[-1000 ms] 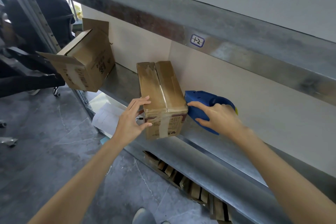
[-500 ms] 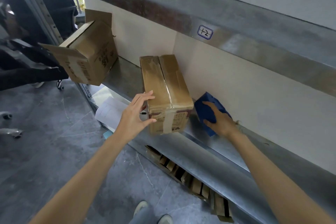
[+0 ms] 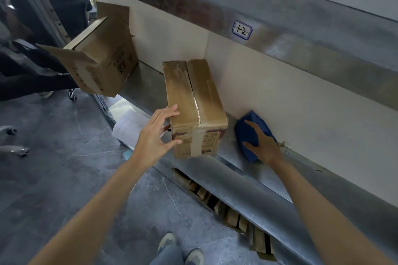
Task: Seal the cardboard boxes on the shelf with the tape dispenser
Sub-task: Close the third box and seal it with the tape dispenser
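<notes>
Cardboard box [image 3: 193,105], taped along its top seam, sits mid-frame on the metal shelf [image 3: 247,170], the left hand [image 3: 156,137] spread open against its near corner, the right hand [image 3: 261,143] lying loosely on the blue tape dispenser [image 3: 247,129] just right of it.

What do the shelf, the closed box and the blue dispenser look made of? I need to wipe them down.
Shelf: seemingly bare metal, with a dull grey sheen.
Closed box: brown cardboard, its centre seam under glossy clear tape.
Blue dispenser: probably matte plastic, evenly coloured and moulded; the right hand covers part.
</notes>
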A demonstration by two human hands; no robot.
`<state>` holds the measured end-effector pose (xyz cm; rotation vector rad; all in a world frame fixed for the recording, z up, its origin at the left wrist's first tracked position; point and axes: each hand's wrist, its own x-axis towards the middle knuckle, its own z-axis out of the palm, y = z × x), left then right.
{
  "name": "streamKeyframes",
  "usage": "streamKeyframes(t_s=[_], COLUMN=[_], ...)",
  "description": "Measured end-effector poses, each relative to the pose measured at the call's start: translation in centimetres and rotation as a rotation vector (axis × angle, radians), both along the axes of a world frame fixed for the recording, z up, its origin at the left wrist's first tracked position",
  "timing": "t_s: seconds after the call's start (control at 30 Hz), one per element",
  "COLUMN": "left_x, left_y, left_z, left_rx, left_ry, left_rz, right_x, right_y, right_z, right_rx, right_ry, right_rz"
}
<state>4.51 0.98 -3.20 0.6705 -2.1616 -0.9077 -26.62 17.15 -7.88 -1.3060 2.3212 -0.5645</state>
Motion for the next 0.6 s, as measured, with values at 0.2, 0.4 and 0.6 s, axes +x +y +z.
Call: streamKeyframes(t_s=[0.2, 0.4, 0.6], left_x=[0.0, 0.0, 0.0], left_y=[0.2, 0.2, 0.3], left_z=[0.0, 0.2, 0.1], left_rx=[-0.003, 0.009, -0.001], left_ry=[0.006, 0.006, 0.01], left_rz=[0.0, -0.003, -0.002], right_x=[0.1, -0.1, 0.1], right_y=[0.1, 0.2, 0.9], right_z=[0.1, -0.1, 2.0], right_rx=[-0.033, 0.059, 0.054], right_ry=[-0.029, 0.12, 0.117], right_rz=[-0.052, -0.039, -0.025])
